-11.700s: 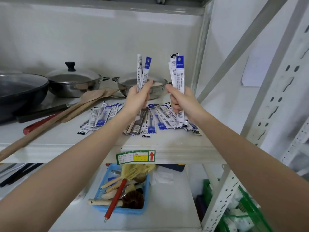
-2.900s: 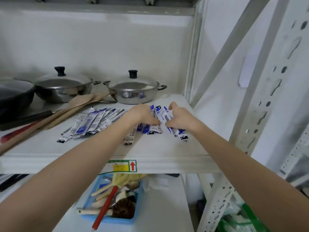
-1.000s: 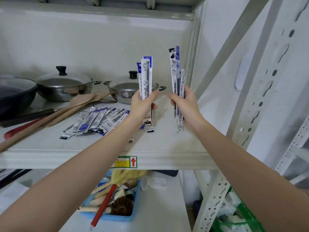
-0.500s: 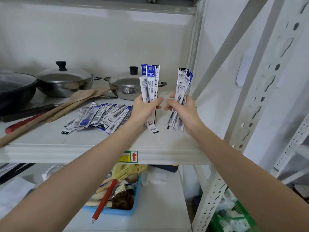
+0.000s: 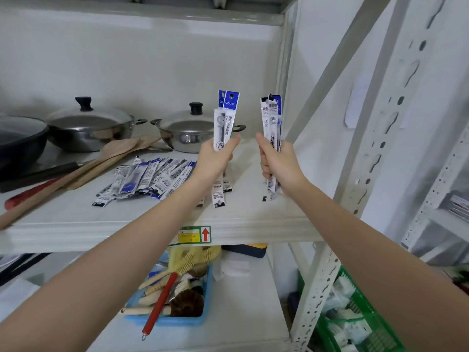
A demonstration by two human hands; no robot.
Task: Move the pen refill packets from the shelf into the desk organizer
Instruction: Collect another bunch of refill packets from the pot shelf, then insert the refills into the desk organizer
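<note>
Holding two bunches of packets upright, I have both hands above the shelf. My left hand is squeezed shut around one bunch, and my right hand is squeezed shut around the other bunch. The tops stick up high and the bottoms hang down below my fists. A big pile of packets lies flat on the shelf to the left of my left hand, so I think the job is far from done. I cannot see the organizer anywhere from here, so I will have to turn and carry these to it. The packets are thin and slick, I think, and they sit loose against each other. If I relax my fingers or tip my hands, one could slide out the bottom and drop onto the lower shelf or into the blue tray of brushes. The long ends could also bump the slanted brace near my right hand when I pull back, and that could knock some loose. A pot stands close behind my left hand, so I should not swing that way.
</note>
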